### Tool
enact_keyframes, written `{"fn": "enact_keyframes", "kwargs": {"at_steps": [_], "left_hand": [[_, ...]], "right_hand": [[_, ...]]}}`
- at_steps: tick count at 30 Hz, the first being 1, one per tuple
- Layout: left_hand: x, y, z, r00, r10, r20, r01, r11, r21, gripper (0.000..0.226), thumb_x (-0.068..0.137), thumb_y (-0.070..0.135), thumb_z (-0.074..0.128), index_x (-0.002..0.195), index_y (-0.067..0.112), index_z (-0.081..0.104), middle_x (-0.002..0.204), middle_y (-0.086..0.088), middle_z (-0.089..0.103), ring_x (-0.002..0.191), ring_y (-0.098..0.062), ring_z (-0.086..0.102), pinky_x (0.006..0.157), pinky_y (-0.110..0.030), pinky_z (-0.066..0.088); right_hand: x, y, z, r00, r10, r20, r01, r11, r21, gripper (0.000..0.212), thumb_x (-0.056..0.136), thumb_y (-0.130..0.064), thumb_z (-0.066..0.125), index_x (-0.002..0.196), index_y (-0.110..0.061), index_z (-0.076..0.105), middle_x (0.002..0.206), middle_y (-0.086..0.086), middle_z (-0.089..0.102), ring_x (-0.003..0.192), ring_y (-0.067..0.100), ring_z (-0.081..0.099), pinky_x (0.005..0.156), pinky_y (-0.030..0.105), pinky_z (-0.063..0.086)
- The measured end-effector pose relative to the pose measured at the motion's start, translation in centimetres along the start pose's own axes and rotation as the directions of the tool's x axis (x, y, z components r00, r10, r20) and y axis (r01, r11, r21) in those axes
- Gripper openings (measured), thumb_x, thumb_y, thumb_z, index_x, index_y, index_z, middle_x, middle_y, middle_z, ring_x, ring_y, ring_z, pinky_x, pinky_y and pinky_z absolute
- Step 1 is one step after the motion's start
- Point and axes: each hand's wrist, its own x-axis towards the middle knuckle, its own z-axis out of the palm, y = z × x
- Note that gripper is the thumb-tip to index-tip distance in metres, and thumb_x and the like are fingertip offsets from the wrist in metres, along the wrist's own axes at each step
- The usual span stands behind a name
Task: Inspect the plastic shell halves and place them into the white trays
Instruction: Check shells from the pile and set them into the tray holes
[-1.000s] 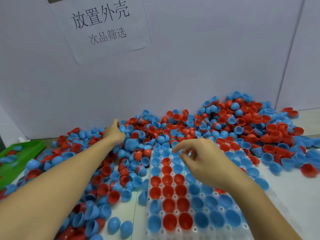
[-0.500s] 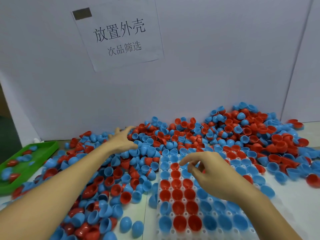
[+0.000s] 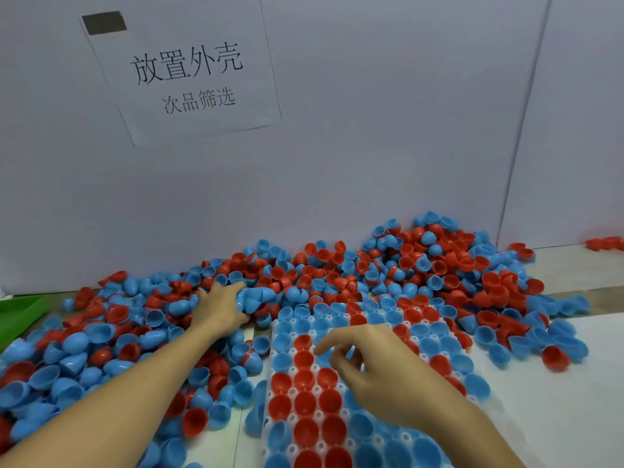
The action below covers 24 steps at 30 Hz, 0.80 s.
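Note:
A big heap of red and blue plastic shell halves (image 3: 388, 271) lies along the white wall. In front of it a white tray (image 3: 317, 388) holds red and blue halves in its wells. My left hand (image 3: 219, 307) reaches into the heap just left of the tray's far corner, with fingers and thumb curled round a blue shell half (image 3: 258, 298). My right hand (image 3: 374, 369) hovers over the middle of the tray, fingers loosely curled. I see nothing held between them.
A green tray (image 3: 20, 312) sits at the far left edge. A paper sign (image 3: 189, 72) with printed characters hangs on the wall. Loose halves, such as a red one (image 3: 553, 358), spread over the table right of the tray. More shells (image 3: 84, 366) cover the left side.
My left hand moved right along the heap toward the tray's far corner and closed on a blue half. My right hand stayed over the tray. The camera tilted up.

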Motion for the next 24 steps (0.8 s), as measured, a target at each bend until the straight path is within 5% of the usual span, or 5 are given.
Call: {"fn": "enact_keyframes", "kwargs": {"at_steps": [7, 13, 17, 20, 24], "left_hand": [[-0.1, -0.9, -3.8, 0.957, -0.221, -0.189, 0.075, 0.815, -0.574, 0.025, 0.08, 0.009, 0.078, 0.095, 0.018, 0.061, 0.099, -0.012, 0.069, 0.089, -0.031, 0.061, 0.075, -0.036, 0.046], [-2.8, -1.2, -5.2, 0.929, -0.37, -0.016, 0.135, 0.38, -0.915, 0.031, 0.087, 0.01, 0.075, 0.116, 0.012, 0.063, 0.116, -0.016, 0.069, 0.103, -0.032, 0.066, 0.086, -0.041, 0.054], [-7.1, -0.2, -5.8, 0.933, -0.337, 0.126, 0.133, -0.001, -0.991, 0.028, 0.089, 0.01, 0.073, 0.116, 0.012, 0.065, 0.114, -0.017, 0.07, 0.105, -0.034, 0.068, 0.085, -0.045, 0.058], [-11.3, 0.8, -5.5, 0.938, -0.305, 0.165, 0.115, -0.176, -0.978, 0.018, 0.091, 0.01, 0.072, 0.105, 0.019, 0.066, 0.113, -0.014, 0.07, 0.103, -0.032, 0.069, 0.093, -0.053, 0.056], [-16.0, 2.2, -3.8, 0.936, -0.263, 0.235, 0.112, -0.409, -0.906, 0.03, 0.092, 0.009, 0.067, 0.122, 0.006, 0.065, 0.119, -0.018, 0.07, 0.107, -0.034, 0.069, 0.095, -0.054, 0.055]], "right_hand": [[-0.6, -0.1, -0.8, 0.999, -0.006, -0.034, 0.006, 1.0, -0.008, 0.026, 0.103, -0.022, 0.049, 0.115, -0.033, 0.068, 0.09, -0.016, 0.063, 0.07, -0.01, 0.058, 0.061, 0.012, 0.044], [-0.9, -1.0, -0.3, 0.999, -0.002, -0.034, 0.003, 1.0, 0.026, 0.025, 0.103, -0.022, 0.048, 0.117, -0.031, 0.068, 0.093, -0.014, 0.063, 0.067, 0.002, 0.062, 0.062, 0.017, 0.049], [-1.0, -1.8, 0.6, 0.999, 0.009, -0.039, -0.008, 0.999, 0.035, 0.025, 0.103, -0.021, 0.049, 0.116, -0.032, 0.068, 0.097, -0.014, 0.063, 0.072, -0.003, 0.063, 0.064, 0.015, 0.052], [-1.0, -2.9, 1.6, 0.998, 0.021, -0.067, -0.014, 0.994, 0.106, 0.021, 0.102, -0.02, 0.051, 0.113, -0.031, 0.065, 0.093, -0.012, 0.063, 0.063, -0.003, 0.062, 0.057, 0.013, 0.05], [-0.9, -4.3, 2.8, 0.994, 0.074, -0.077, -0.051, 0.964, 0.26, 0.018, 0.103, -0.024, 0.049, 0.112, -0.033, 0.062, 0.091, -0.006, 0.066, 0.07, 0.003, 0.066, 0.056, 0.014, 0.049]]}}
